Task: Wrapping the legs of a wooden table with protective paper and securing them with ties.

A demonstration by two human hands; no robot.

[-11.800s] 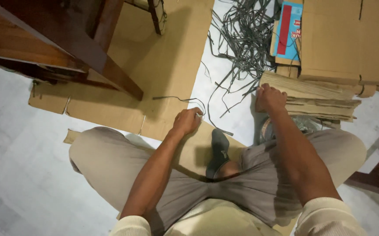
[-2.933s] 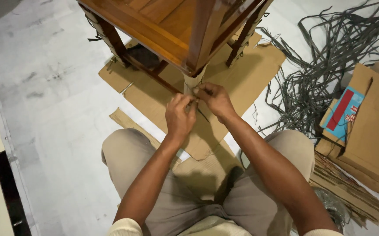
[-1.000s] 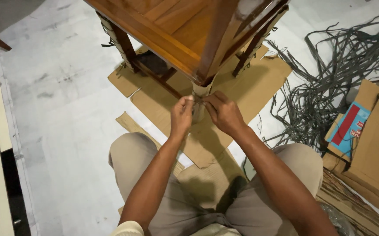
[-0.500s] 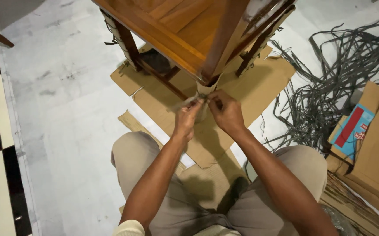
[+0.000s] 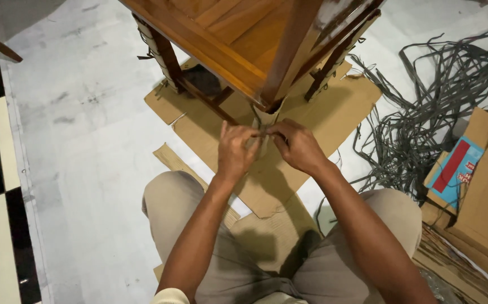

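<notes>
A brown wooden chair (image 5: 238, 34) stands on a flat sheet of cardboard (image 5: 311, 118). Its near leg is wrapped in a cardboard sleeve (image 5: 266, 117). My left hand (image 5: 236, 151) and my right hand (image 5: 299, 147) meet at that sleeve, fingertips pinched together on a thin grey strap (image 5: 261, 134) that runs round it. The strap's ends are mostly hidden by my fingers. I sit on the floor with my knees apart, beige trousers below the hands.
A tangle of grey plastic straps (image 5: 424, 90) lies on the floor at the right. Folded cardboard boxes (image 5: 480, 191), one with a blue and red panel, are stacked at the far right. Other chair legs carry cardboard wraps (image 5: 149, 42). White floor at the left, black tiles at the edge.
A second ago my left hand pulled the strap out to the left; now both hands have closed in together at the wrapped leg. The view barely shifted.
</notes>
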